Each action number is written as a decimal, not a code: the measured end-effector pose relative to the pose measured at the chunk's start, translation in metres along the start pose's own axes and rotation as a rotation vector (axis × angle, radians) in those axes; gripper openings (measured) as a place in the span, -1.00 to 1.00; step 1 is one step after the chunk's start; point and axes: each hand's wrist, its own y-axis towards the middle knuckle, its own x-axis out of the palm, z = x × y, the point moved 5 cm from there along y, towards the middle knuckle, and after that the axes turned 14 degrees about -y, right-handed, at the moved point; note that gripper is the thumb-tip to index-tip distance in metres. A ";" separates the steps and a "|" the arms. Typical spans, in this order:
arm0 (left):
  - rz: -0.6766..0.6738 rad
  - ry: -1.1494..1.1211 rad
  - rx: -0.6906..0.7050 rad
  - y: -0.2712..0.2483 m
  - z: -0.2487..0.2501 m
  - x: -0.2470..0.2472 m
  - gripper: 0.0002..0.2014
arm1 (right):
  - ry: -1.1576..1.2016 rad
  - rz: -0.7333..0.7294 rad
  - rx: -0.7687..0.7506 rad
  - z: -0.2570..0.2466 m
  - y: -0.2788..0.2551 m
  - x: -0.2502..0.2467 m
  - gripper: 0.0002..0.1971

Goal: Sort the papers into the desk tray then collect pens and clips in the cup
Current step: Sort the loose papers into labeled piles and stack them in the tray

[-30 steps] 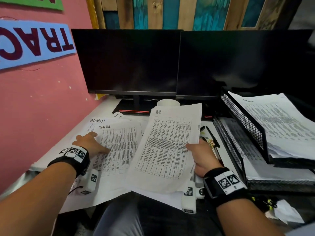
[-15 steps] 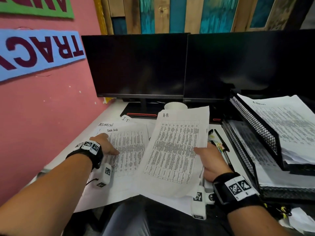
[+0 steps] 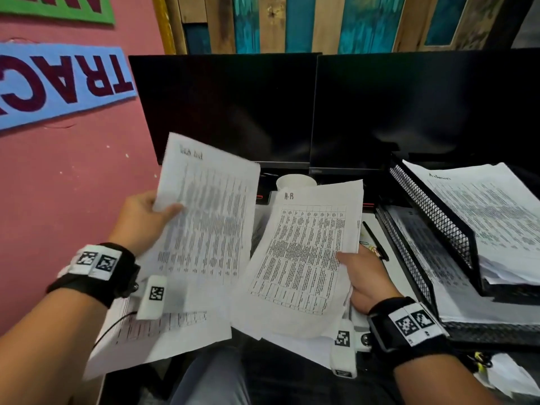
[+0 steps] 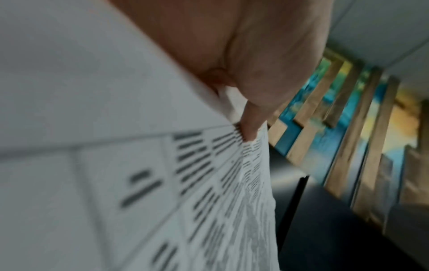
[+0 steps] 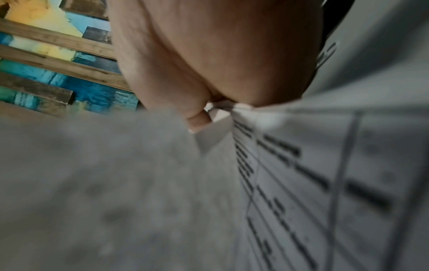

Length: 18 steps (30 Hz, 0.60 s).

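Note:
My left hand (image 3: 146, 220) grips a printed task-list sheet (image 3: 207, 223) by its left edge and holds it up off the desk, thumb on the front; the left wrist view shows the thumb (image 4: 250, 126) pressing that sheet (image 4: 139, 183). My right hand (image 3: 362, 276) pinches the right edge of a sheet headed "H-R" (image 3: 304, 255), tilted above the desk; the same sheet (image 5: 325, 183) fills the right wrist view. A black mesh desk tray (image 3: 432, 217) with two tiers of papers stands at the right. A white cup (image 3: 295, 182) sits behind the sheets. A black pen (image 3: 375, 241) lies beside the tray.
Two dark monitors (image 3: 292, 112) stand at the back of the desk. More loose sheets (image 3: 163, 334) lie on the desk under my left wrist. A pink wall (image 3: 73, 176) closes the left side. Painted wooden slats (image 3: 321, 21) rise behind the monitors.
My left hand, which lay flat on the task-list sheet on the desk, has taken hold of it and lifted it up. The right hand still holds the H-R sheet.

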 end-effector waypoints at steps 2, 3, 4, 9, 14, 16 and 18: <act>0.069 -0.128 0.082 0.002 0.025 -0.014 -0.87 | -0.001 0.006 0.008 -0.003 -0.003 0.002 -0.73; 0.108 -0.206 0.095 0.005 0.032 -0.022 -0.87 | 0.000 0.001 0.005 -0.005 -0.005 0.004 -0.75; 0.135 -0.304 0.090 0.007 0.037 -0.026 -0.82 | 0.004 -0.005 -0.001 -0.008 -0.007 0.006 -0.76; 0.036 -0.501 -0.067 0.011 0.033 -0.009 -0.74 | 0.105 -0.041 -0.013 -0.019 -0.020 0.015 -0.77; -0.215 -0.397 -0.259 -0.013 0.000 0.052 -0.78 | 0.226 -0.094 -0.022 -0.024 -0.023 0.024 -0.71; -0.302 -0.346 -0.310 -0.022 -0.014 0.077 -0.72 | 0.241 -0.116 -0.034 -0.026 -0.024 0.027 -0.68; -0.339 -0.302 -0.323 -0.030 -0.022 0.099 -0.68 | 0.241 -0.146 -0.044 -0.028 -0.026 0.028 -0.64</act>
